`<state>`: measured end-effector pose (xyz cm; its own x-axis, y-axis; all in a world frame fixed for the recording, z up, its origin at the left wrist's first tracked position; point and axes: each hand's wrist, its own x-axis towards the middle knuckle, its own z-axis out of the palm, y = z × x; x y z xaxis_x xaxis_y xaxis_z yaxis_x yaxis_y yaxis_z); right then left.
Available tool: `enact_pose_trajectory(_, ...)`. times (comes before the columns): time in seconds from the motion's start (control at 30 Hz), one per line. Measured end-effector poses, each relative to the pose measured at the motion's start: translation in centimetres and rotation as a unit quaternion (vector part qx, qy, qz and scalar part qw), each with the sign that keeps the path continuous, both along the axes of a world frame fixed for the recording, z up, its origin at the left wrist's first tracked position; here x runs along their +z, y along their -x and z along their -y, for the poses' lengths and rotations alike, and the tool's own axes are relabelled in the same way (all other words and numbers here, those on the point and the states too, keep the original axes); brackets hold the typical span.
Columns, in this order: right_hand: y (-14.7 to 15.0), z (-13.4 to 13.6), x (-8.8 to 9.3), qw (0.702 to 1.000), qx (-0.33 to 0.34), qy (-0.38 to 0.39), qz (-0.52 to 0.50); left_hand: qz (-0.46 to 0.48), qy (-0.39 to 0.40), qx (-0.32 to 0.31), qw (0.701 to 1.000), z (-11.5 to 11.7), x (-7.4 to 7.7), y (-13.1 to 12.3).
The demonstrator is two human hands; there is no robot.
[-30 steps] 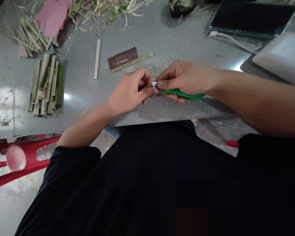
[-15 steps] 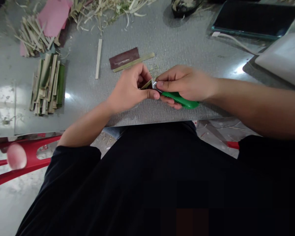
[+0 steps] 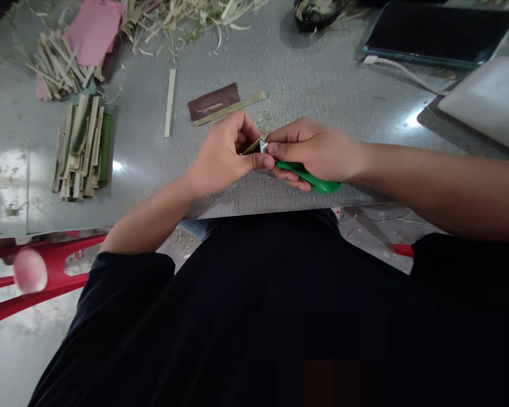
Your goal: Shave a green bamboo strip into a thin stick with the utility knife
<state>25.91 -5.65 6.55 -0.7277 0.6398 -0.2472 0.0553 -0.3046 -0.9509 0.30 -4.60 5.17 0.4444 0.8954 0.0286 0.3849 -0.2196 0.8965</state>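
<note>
My left hand [image 3: 225, 155] is curled shut around a short bamboo strip [image 3: 253, 146], of which only a tip shows between the fingers. My right hand [image 3: 311, 148] grips a green-handled knife [image 3: 311, 178], its small metal blade [image 3: 263, 146] resting against the strip's tip next to my left thumb. Both hands hover over the grey textured mat [image 3: 288, 73] near the table's front edge. A small heap of fine shavings [image 3: 266, 120] lies just behind the hands.
A brown sandpaper piece [image 3: 213, 101], a long strip [image 3: 231, 108] and a pale strip [image 3: 169, 103] lie behind my hands. Stacked bamboo pieces [image 3: 83, 147] sit left, loose strips [image 3: 57, 65] and pink paper [image 3: 94, 29] beyond. A tablet [image 3: 439, 28] and white object [image 3: 487, 102] are right. A red chair [image 3: 46, 271] stands below left.
My right hand has tilted the knife, its green handle swinging down toward me and the blade creeping left along the strip. The left hand has opened slightly and turned the strip.
</note>
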Motion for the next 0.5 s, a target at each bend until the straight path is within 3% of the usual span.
enact_pose_trajectory(0.33, 0.3, 0.5, 0.4, 0.999, -0.016, -0.007, 0.027, 0.056, -0.015, -0.023, 0.998, -0.9, -2.0, 0.5)
enact_pose_trajectory(0.5, -0.1, 0.9, 1.4, 1.000, -0.021, -0.008, 0.020, 0.049, -0.023, -0.021, 0.998, -0.7, -1.8, 0.4)
